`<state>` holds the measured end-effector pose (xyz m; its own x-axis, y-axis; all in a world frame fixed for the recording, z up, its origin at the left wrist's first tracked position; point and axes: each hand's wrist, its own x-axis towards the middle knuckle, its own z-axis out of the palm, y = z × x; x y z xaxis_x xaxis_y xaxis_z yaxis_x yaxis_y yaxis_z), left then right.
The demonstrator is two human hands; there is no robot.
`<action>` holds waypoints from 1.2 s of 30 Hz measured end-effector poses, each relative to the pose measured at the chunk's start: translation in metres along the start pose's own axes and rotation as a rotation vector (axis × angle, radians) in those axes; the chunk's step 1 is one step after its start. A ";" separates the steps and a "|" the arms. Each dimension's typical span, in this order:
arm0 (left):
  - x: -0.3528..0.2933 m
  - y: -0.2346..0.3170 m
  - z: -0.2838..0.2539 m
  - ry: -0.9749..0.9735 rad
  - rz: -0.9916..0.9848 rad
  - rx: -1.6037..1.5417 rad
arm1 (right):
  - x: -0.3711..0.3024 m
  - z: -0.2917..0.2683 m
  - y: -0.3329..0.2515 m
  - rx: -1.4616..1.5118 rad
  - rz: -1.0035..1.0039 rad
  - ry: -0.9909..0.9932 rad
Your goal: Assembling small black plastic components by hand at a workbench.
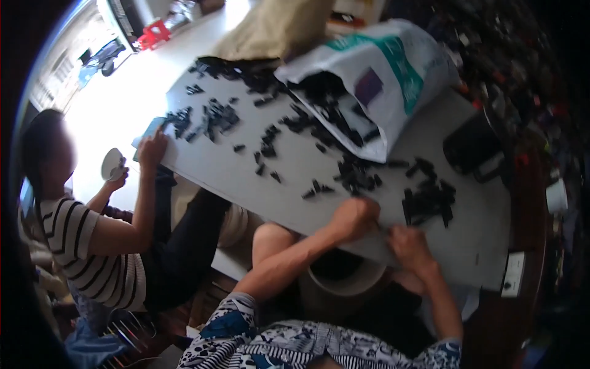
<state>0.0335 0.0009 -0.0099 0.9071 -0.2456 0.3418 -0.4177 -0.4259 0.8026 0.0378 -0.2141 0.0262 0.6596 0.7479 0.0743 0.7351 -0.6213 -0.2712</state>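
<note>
My left hand [356, 218] is closed at the near edge of the grey table [246, 178], its fingers turned toward my right. Close beside it, my right hand [409, 246] is also closed, with fingertips pinched together. Whatever lies between the two hands is too small and blurred to name. Just beyond my left hand is a heap of small black parts [358, 177]. Another pile of longer black pieces [428, 202] lies beyond my right hand. A pale bucket [350, 284] stands below the table edge, under my hands.
A white and green bag [430, 74] lies open, spilling black parts. Behind it sits a tan sack [273, 31]. A black mug [470, 144] is at the right, a white socket box [513, 273] nearer. At left, a person in a striped shirt [114, 246] holds a white round object [112, 164].
</note>
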 end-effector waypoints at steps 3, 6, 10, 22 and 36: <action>0.009 0.008 -0.014 0.071 -0.103 -0.027 | 0.004 -0.014 -0.006 0.079 0.129 0.166; 0.019 0.009 -0.023 -0.072 -0.230 -0.234 | 0.007 -0.015 -0.002 0.187 0.169 0.285; 0.022 0.016 -0.034 -0.170 -0.514 -0.867 | 0.000 -0.006 0.003 0.250 0.177 0.291; -0.006 0.027 -0.002 -0.433 -0.375 -0.661 | -0.033 0.002 -0.042 0.049 0.121 0.118; 0.013 0.009 -0.014 0.169 -0.127 0.554 | -0.043 0.035 -0.079 0.176 0.208 0.041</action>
<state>0.0428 0.0062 0.0085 0.9285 -0.0402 0.3693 -0.2286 -0.8454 0.4827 -0.0538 -0.1893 0.0111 0.8019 0.5963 0.0372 0.5469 -0.7077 -0.4473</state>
